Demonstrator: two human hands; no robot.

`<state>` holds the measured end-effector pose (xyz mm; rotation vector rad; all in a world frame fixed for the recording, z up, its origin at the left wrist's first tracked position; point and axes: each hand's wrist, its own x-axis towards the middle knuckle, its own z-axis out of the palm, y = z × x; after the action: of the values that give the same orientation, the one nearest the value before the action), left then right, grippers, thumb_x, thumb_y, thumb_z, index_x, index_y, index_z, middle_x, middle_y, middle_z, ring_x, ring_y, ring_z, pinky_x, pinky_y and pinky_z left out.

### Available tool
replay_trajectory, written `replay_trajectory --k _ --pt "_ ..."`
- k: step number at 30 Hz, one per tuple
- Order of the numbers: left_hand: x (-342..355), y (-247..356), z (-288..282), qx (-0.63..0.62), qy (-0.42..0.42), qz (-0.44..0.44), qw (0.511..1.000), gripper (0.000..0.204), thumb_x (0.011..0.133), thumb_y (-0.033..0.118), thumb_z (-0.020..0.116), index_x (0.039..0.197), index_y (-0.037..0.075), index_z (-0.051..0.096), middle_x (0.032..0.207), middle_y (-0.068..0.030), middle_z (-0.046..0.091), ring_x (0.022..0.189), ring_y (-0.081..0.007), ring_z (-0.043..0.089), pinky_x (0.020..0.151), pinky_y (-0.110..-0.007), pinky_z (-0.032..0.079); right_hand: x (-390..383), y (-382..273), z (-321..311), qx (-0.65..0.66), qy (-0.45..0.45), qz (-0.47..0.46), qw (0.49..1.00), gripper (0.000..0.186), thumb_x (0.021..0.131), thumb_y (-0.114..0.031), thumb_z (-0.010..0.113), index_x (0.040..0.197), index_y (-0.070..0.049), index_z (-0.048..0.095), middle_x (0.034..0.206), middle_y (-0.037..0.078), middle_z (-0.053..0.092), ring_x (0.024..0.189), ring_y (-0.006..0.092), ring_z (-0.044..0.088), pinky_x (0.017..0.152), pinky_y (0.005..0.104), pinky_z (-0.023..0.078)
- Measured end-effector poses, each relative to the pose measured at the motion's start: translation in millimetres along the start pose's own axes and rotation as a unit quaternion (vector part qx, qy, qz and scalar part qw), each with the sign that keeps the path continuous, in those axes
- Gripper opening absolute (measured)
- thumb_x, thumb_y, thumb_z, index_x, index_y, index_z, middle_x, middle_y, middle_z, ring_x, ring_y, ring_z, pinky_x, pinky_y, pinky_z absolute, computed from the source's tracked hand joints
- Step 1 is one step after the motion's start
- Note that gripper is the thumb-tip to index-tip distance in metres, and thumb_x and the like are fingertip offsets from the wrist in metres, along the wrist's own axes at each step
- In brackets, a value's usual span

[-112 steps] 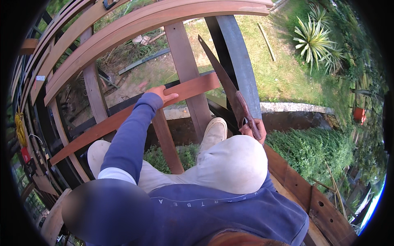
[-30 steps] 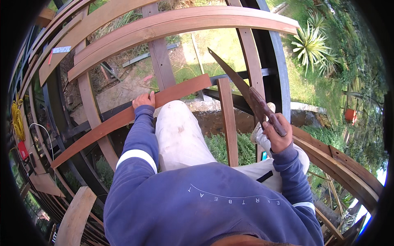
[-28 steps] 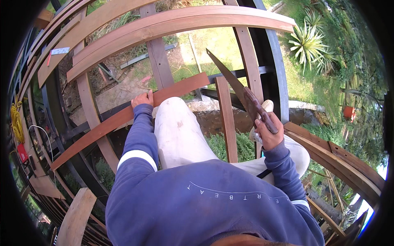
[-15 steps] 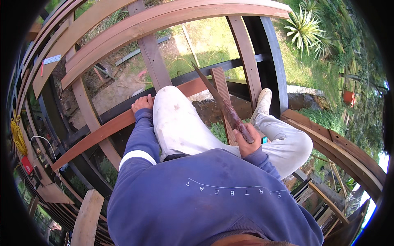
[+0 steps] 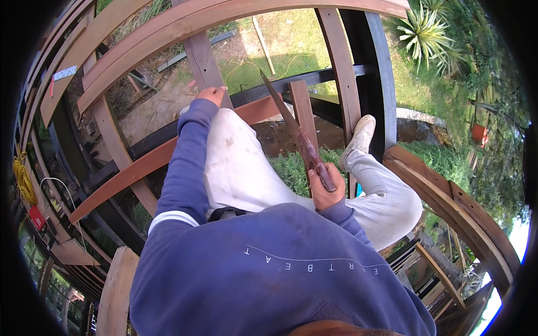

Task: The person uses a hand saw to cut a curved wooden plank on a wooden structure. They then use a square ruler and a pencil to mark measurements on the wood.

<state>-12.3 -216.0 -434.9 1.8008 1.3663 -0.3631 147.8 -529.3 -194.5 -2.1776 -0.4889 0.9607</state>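
My right hand (image 5: 326, 190) grips the dark wooden handle of a long machete (image 5: 291, 134); its blade points up and away, toward a short upright wooden stake (image 5: 304, 112). My left hand (image 5: 212, 95) reaches forward in a blue sleeve and rests on a reddish-brown slanted plank (image 5: 140, 168) where it meets an upright post (image 5: 203, 56). My legs in pale trousers stretch across the open timber frame, and one light shoe (image 5: 358, 137) is braced against a dark post (image 5: 372, 73).
Curved wooden rails (image 5: 224, 17) arch overhead and more beams (image 5: 448, 201) run at the right. Grass, bare soil and a spiky plant (image 5: 428, 33) lie far below. A yellow cord coil (image 5: 22, 179) hangs at the left, and a plank (image 5: 115, 291) lies lower left.
My right hand has drawn the machete down and inward toward my lap, blade now beside the short stake. My left hand stays on the slanted plank. My view tilted slightly.
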Motion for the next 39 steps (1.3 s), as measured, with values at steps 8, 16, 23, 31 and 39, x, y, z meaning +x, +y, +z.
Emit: replay_trajectory --k 8,16,23,31,39 --pt "65 79 108 0.088 -0.225 0.047 0.969 0.077 0.098 0.064 0.031 0.136 0.002 0.057 0.142 -0.0262 0.051 0.135 -0.0416 0.045 0.114 -0.044 0.033 -5 -4 0 -0.002 0.012 -0.011 1.000 0.011 0.089 -0.009 0.068 0.091 -0.002 0.060 0.069 0.005 0.057 0.061 0.0098 0.052 0.058 0.0289 0.043" --pt "83 54 125 0.111 -0.240 0.098 0.959 0.080 0.094 0.072 0.037 0.137 0.008 0.060 0.145 -0.0199 0.052 0.136 -0.0375 0.047 0.115 -0.042 0.032 -2 -14 1 -0.005 0.000 -0.020 1.000 0.012 0.088 -0.010 0.068 0.091 -0.001 0.061 0.071 0.008 0.058 0.062 0.0119 0.052 0.059 0.0304 0.044" --pt "85 66 123 0.116 -0.251 0.090 0.957 0.085 0.087 0.077 0.043 0.139 0.011 0.058 0.145 -0.0185 0.052 0.135 -0.0373 0.048 0.115 -0.041 0.033 -6 -13 -5 0.001 0.002 0.010 1.000 0.012 0.088 -0.010 0.067 0.093 -0.001 0.062 0.072 0.008 0.058 0.064 0.0108 0.053 0.060 0.0291 0.044" --pt "93 58 129 0.103 -0.266 0.066 0.956 0.082 0.087 0.077 0.047 0.140 0.015 0.058 0.145 -0.0179 0.052 0.136 -0.0375 0.047 0.115 -0.042 0.033 -16 -16 -10 0.023 0.012 -0.004 1.000 0.008 0.090 -0.007 0.065 0.088 -0.002 0.059 0.068 0.000 0.053 0.059 0.0080 0.049 0.055 0.0258 0.039" --pt "105 41 140 0.092 -0.258 0.059 0.960 0.080 0.086 0.077 0.049 0.137 0.015 0.061 0.145 -0.0168 0.054 0.136 -0.0369 0.047 0.115 -0.042 0.033 -18 -21 -14 0.007 0.003 -0.023 1.000 0.009 0.091 -0.007 0.063 0.087 -0.001 0.059 0.065 0.000 0.053 0.058 0.0073 0.049 0.055 0.0254 0.039"
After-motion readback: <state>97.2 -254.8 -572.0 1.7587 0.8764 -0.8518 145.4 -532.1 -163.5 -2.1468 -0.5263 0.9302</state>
